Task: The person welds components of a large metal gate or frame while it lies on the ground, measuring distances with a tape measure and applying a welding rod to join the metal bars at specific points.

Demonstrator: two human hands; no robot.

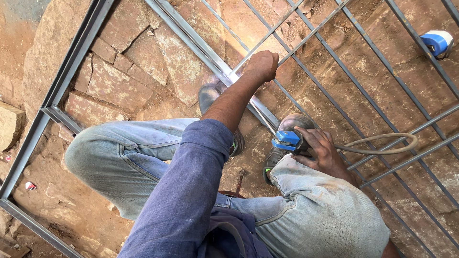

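I squat over a grey steel gate frame [189,36] that lies flat on reddish stone ground. My left hand [262,64], at the end of a blue sleeve, is a fist closed around a thin steel bar [306,31] right where it meets the frame's main rail. My right hand [319,149] rests by my right shoe and grips a blue welding electrode holder [287,140]. A thin rod [260,114] runs from the holder up toward a bright white glow [228,75] on the rail, just below my left fist.
A tan cable [382,143] loops from the holder to the right across several parallel thin bars [363,95]. A blue and white object [437,43] lies at the top right. My shoes stand on the frame. Rough stone blocks [114,81] fill the left.
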